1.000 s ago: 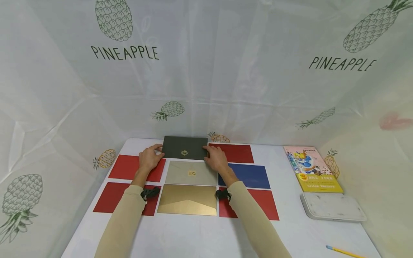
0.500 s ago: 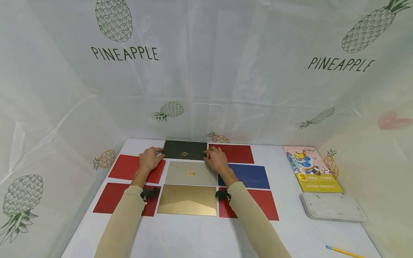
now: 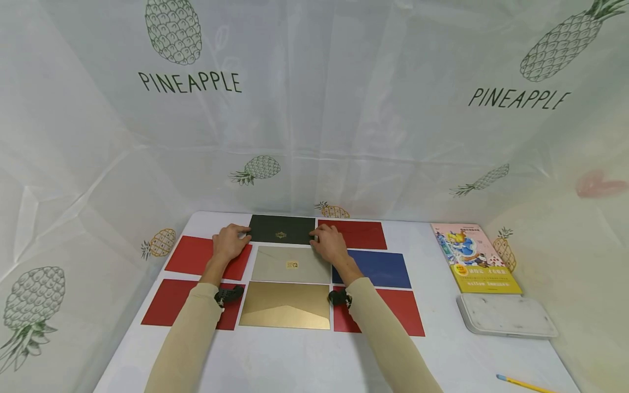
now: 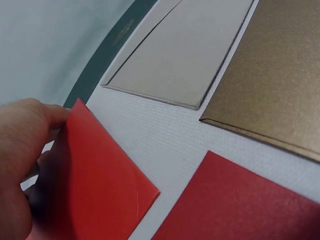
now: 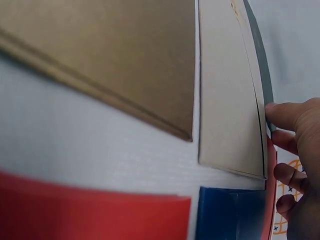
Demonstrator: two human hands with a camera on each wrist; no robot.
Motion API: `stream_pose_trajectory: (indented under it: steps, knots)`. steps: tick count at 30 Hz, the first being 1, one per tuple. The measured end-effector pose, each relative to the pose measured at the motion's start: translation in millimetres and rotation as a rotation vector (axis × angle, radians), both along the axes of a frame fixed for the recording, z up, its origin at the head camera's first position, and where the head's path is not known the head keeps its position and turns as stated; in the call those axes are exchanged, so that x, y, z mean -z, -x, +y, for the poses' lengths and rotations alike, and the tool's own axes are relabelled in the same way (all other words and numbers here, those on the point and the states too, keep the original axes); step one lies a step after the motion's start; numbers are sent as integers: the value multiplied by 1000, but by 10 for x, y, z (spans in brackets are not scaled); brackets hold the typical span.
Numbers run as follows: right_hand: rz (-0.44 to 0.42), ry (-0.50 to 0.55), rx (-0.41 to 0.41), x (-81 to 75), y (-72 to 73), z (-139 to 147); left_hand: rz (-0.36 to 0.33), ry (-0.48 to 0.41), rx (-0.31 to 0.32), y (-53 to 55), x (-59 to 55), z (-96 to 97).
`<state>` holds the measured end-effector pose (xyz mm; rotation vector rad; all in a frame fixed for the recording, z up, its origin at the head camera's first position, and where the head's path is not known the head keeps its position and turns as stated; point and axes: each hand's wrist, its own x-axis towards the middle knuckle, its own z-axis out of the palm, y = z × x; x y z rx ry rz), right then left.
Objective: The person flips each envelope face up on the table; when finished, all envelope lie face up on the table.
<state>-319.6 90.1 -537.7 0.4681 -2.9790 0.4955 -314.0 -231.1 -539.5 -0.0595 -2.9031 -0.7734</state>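
Note:
A dark green envelope (image 3: 281, 225) with a small gold emblem lies flat at the table's back edge, the middle of the rear row. My left hand (image 3: 229, 242) holds its left edge with thumb and forefinger, the palm over a bright red envelope (image 3: 189, 254). At the opposite edge, the fingers of my right hand (image 3: 328, 242) hold it. The right wrist view has the thumb on the green strip, the other fingers bent beside it. Just in front lie a pale grey envelope (image 3: 270, 265) with a gold label and a gold envelope (image 3: 285, 305).
Beside the green one is a deep red envelope (image 3: 366, 233), with a blue envelope (image 3: 378, 267) and a red envelope (image 3: 400, 308) in front. A dark red envelope (image 3: 167, 303) lies front left. Right are a book (image 3: 474, 254), a grey case (image 3: 508, 315) and a pencil (image 3: 523, 383).
The green envelope's far edge has come down from a raised tilt, and it now lies flat. Both hands stay at its side edges, almost unmoved.

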Motion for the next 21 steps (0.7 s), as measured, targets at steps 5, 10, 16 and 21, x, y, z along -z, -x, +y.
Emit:
stream_pose_trajectory:
  steps: [5, 10, 16, 21]
  knots:
    - [5, -8, 1, 9, -2, -7, 9, -9, -4, -18, 1, 3]
    - [8, 4, 3, 11, -8, -12, 11, -3, -11, -11, 21, -5]
    - [4, 3, 3, 17, -6, -11, 26, 10, -1, 0, 29, -17]
    - [18, 44, 3, -6, 1, -20, 87, -9, 12, 9, -38, -46]
